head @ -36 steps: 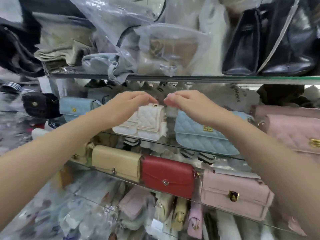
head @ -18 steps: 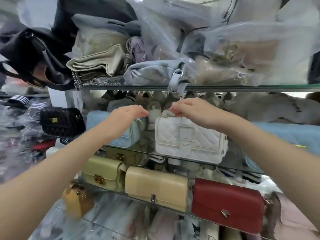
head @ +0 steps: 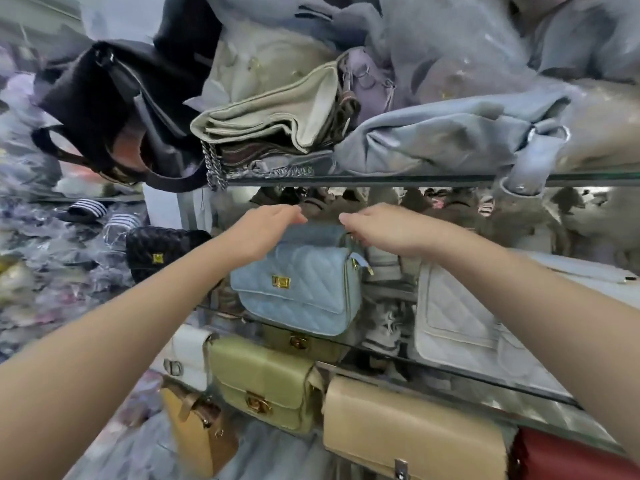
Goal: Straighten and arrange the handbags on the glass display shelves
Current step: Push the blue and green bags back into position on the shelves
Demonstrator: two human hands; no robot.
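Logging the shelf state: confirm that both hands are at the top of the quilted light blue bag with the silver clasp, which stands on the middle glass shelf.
One detail is wrong: the clasp on the quilted light blue bag is gold, not silver, as the head view shows. The rest holds: the left hand and right hand are both at its top, and it stands on the middle glass shelf.

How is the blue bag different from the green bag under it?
The blue bag has a quilted, stitched skin; the green bag looks smooth. The blue bag stands on the middle glass shelf by both hands; the green bag sits a shelf lower, untouched. Both have a flap and a gold clasp.
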